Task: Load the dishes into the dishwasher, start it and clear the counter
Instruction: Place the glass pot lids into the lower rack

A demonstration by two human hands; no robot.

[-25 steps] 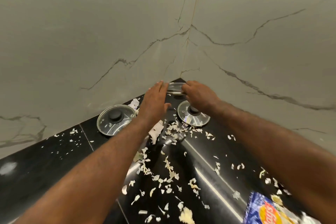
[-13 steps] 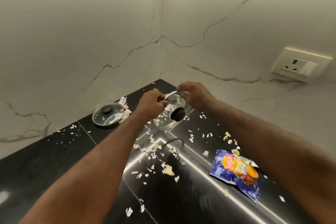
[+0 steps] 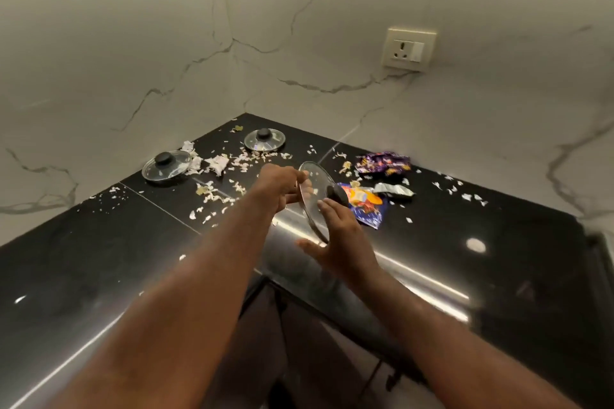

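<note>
Head view: black counter (image 3: 465, 276) strewn with scraps (image 3: 241, 159).
Glass lid (image 3: 315, 181): raised on edge over the counter's front.
Left hand (image 3: 279, 188): pinches its upper rim.
Right hand (image 3: 339, 237): fingers spread, loose against its lower rim.

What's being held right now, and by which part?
A glass lid, tilted on edge. The left hand grips its upper rim; the right hand, fingers straight, rests against its lower rim.

Two bare forearms (image 3: 199, 292), a bare left hand (image 3: 277, 188) and a bare right hand (image 3: 344, 244), both wrists uncovered.
</note>
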